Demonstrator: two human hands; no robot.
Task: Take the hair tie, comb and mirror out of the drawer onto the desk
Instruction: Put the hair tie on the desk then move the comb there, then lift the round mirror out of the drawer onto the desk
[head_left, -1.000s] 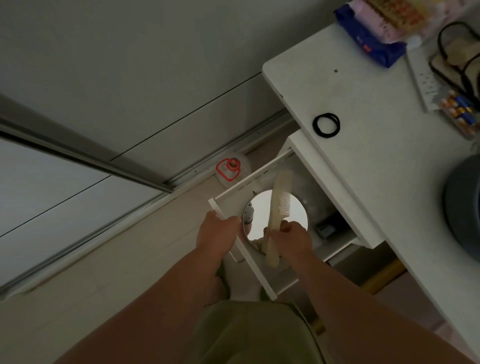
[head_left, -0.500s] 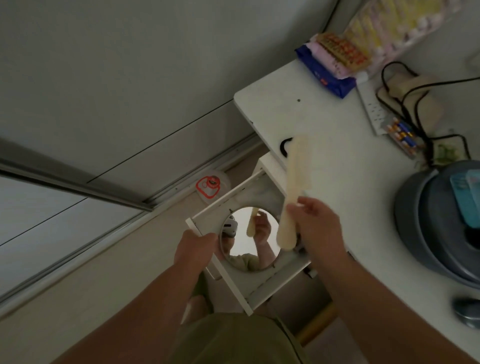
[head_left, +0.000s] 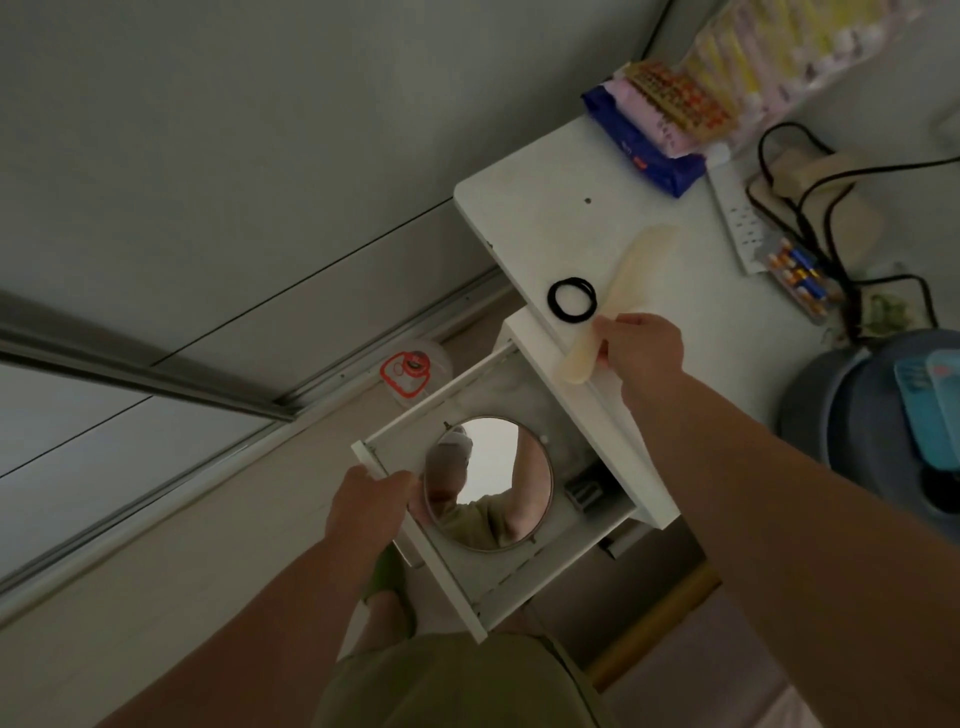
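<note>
Right hand grasps one comb beside one hair tie; left hand grips the drawer holding one mirror, lower centre.

My right hand covered part of the comb, whose far end was blurred, so its teeth could not be made out. My left hand hid part of the drawer front. The right edge cut off the grey tub. The batteries were too small to read.
</note>
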